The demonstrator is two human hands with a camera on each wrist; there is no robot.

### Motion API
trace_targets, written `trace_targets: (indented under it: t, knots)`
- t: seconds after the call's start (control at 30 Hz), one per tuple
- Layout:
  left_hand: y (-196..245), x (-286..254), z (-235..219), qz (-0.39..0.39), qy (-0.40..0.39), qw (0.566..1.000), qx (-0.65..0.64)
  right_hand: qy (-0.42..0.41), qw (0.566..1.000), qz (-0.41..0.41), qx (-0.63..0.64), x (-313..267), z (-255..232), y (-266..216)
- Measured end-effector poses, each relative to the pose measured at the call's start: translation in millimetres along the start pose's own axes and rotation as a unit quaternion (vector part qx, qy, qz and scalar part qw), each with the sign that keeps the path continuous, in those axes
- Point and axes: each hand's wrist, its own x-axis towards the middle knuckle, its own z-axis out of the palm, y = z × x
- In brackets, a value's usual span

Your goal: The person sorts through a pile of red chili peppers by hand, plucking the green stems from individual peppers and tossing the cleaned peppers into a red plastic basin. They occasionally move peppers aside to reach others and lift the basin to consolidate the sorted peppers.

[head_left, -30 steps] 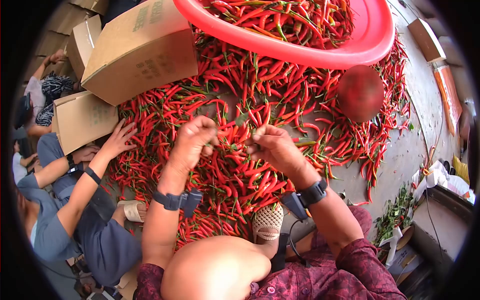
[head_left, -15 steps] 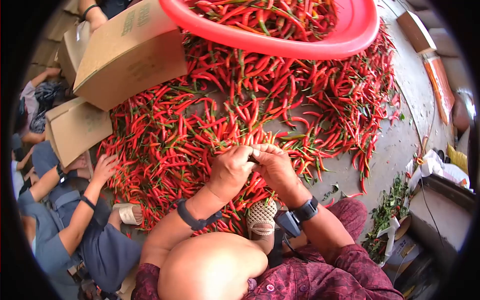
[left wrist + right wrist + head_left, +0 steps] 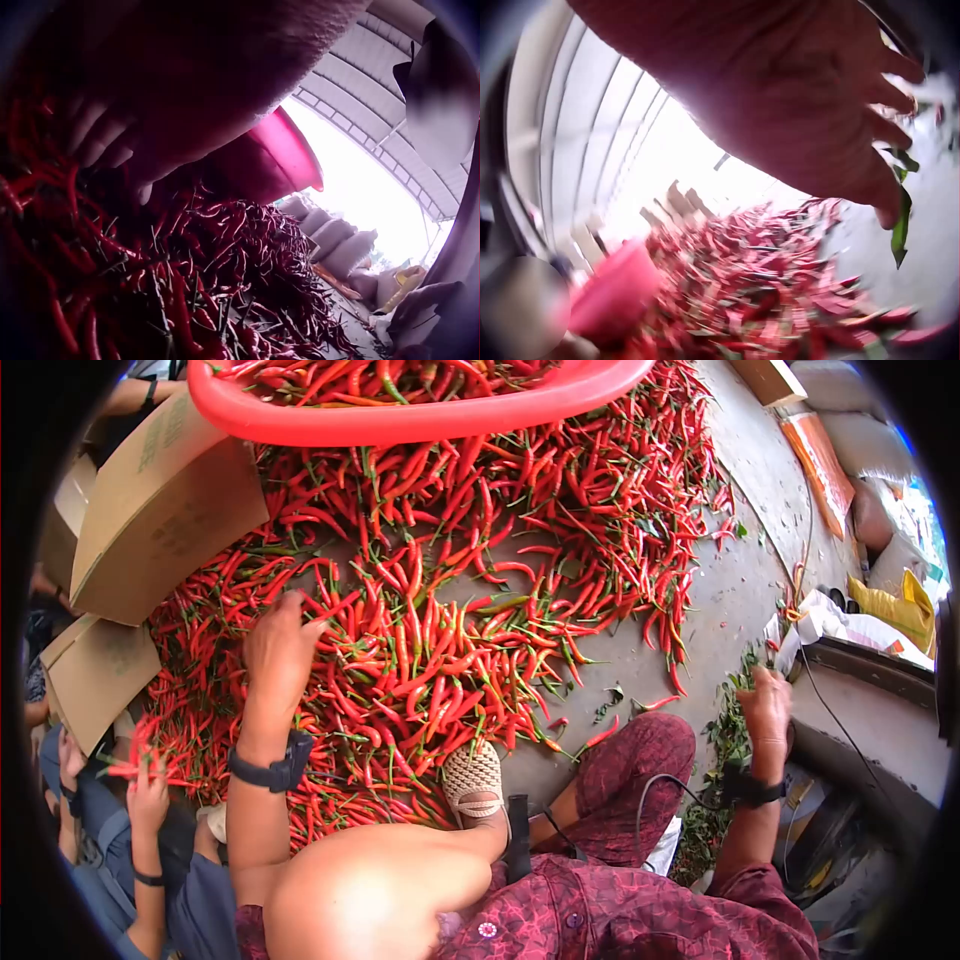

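My left hand [image 3: 278, 655] reaches over the heap of red chili peppers [image 3: 430, 640], its thumb apart from its fingers. In the left wrist view its fingers [image 3: 101, 139] touch or hang close over the chilies, partly in shadow. Out to the right, my right hand [image 3: 768, 705] is held above a pile of green leaves [image 3: 735, 730]. The right wrist view shows that hand's fingers [image 3: 891, 127] spread, with a green leaf [image 3: 901, 225] right at the thumb tip.
A red basin [image 3: 430, 426] full of chilies stands at the back. Cardboard boxes [image 3: 175, 525] are on the left, where another person's hand [image 3: 148, 790] holds chilies. A dark-edged box [image 3: 870, 700] and sacks [image 3: 900, 610] line the right side.
My hands were together over the chilies half a second ago. The right has swung out to the right, and the left has moved left over the heap. The head view has shifted right.
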Motion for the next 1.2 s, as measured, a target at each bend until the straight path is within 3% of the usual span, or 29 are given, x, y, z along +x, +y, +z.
trace_targets:
  t: [0.03, 0.07, 0.1, 0.13, 0.17, 0.2, 0.23, 0.27, 0.3, 0.33, 0.37, 0.47, 0.5, 0.57, 0.63, 0.67, 0.7, 0.77, 0.83, 0.87, 0.9, 0.97, 1.03, 1.07, 1.1, 1.17, 1.2]
  knots:
    - [16.4, 8.7, 5.2, 0.012, -0.035, 0.997, -0.073, 0.008, 0.978, -0.052, 0.204, -0.1, 18.7, -10.6]
    - [20.7, 21.2, 31.6, 0.071, -0.042, 0.987, -0.135, -0.029, 0.952, -0.063, 0.298, -5.5, 20.1, -53.4]
    - [23.3, 31.0, 62.8, 0.127, -0.046, 0.971, -0.195, -0.122, 0.936, -0.098, 0.317, -15.8, -0.7, -105.6]
    - [33.5, 32.1, 78.0, 0.177, -0.003, 0.975, -0.133, -0.191, 0.89, -0.098, 0.401, -26.3, 5.3, -142.5]
    - [49.2, 29.8, 86.0, 0.226, 0.04, 0.971, -0.069, -0.166, 0.908, -0.132, 0.362, -27.4, 38.5, -171.5]
    - [63.9, 26.0, 77.3, 0.188, -0.031, 0.981, -0.043, -0.232, 0.858, -0.09, 0.45, -26.1, 70.3, -194.9]
    - [60.9, 27.1, 85.9, 0.216, -0.024, 0.976, -0.034, -0.275, 0.816, 0.02, 0.508, -27.1, 91.8, -219.7]
    - [59.4, 26.0, 84.5, 0.196, -0.048, 0.978, -0.049, -0.309, 0.704, 0.009, 0.639, -35.4, 58.5, -233.4]
    - [57.4, 21.1, 84.3, 0.173, -0.076, 0.98, -0.064, -0.269, 0.671, -0.027, 0.691, -47.5, 84.3, -252.4]
    - [56.5, 17.9, 79.5, 0.124, -0.117, 0.979, -0.115, -0.276, 0.651, -0.069, 0.704, -60.5, 83.3, -262.1]
    - [54.6, 16.2, 78.6, 0.128, -0.131, 0.973, -0.139, -0.277, 0.63, -0.108, 0.717, -67.8, 80.9, -267.9]
    - [52.0, 14.0, 69.6, 0.143, -0.205, 0.944, -0.214, -0.37, 0.46, 0.001, 0.807, -66.3, 67.1, -275.9]
    - [49.8, 13.2, 78.9, 0.181, -0.218, 0.937, -0.206, -0.39, 0.412, -0.039, 0.823, -66.1, 53.3, -280.8]
    - [53.6, 13.0, 78.1, 0.211, -0.242, 0.93, -0.178, -0.383, 0.459, -0.145, 0.789, -72.0, 55.3, -301.5]
    - [52.3, 24.1, 55.1, 0.136, -0.401, 0.848, -0.318, -0.454, 0.382, -0.15, 0.791, -81.1, 44.9, -323.8]
    - [35.6, 24.2, 59.6, 0.086, -0.415, 0.845, -0.325, -0.46, 0.374, -0.147, 0.792, -86.5, 35.8, -330.5]
    - [24.9, 24.2, 47.7, 0.066, -0.443, 0.826, -0.342, -0.475, 0.27, -0.143, 0.825, -94.7, 39.7, -342.1]
    - [-3.3, 11.9, 24.6, 0.041, -0.437, 0.82, -0.368, -0.503, 0.229, -0.168, 0.816, -109.1, 26.8, -359.3]
    - [-28.6, -8.9, -10.4, -0.057, -0.408, 0.818, -0.402, -0.451, 0.332, -0.253, 0.789, -130.1, 20.0, -386.5]
    - [-60.3, -16.6, -21.3, -0.06, -0.399, 0.848, -0.345, -0.456, 0.331, -0.305, 0.767, -130.1, -6.3, -388.4]
    - [-73.4, -28.1, -42.7, -0.067, -0.368, 0.85, -0.37, -0.352, 0.506, -0.39, 0.684, -148.3, 11.0, -415.0]
    - [-83.1, -53.0, -81.1, -0.156, -0.258, 0.881, -0.365, -0.36, 0.523, -0.455, 0.624, -164.7, -20.1, -425.4]
    - [-85.4, -61.8, -118.0, -0.201, -0.215, 0.932, -0.212, -0.378, 0.47, -0.532, 0.594, -189.0, -36.5, -437.1]
    - [-81.5, -66.2, -119.3, -0.166, -0.143, 0.953, -0.208, -0.379, 0.412, -0.576, 0.596, -201.5, -40.3, -444.1]
    - [-84.6, -65.7, -119.3, -0.141, -0.092, 0.976, -0.139, -0.416, 0.396, -0.596, 0.561, -203.9, -55.2, -437.9]
    - [-74.5, -58.0, -110.9, -0.097, -0.008, 0.987, -0.124, -0.38, 0.363, -0.652, 0.547, -195.2, -55.9, -436.8]
    - [-64.5, -53.1, -102.2, -0.073, -0.006, 0.986, -0.152, -0.33, 0.383, -0.659, 0.556, -180.1, -53.1, -428.7]
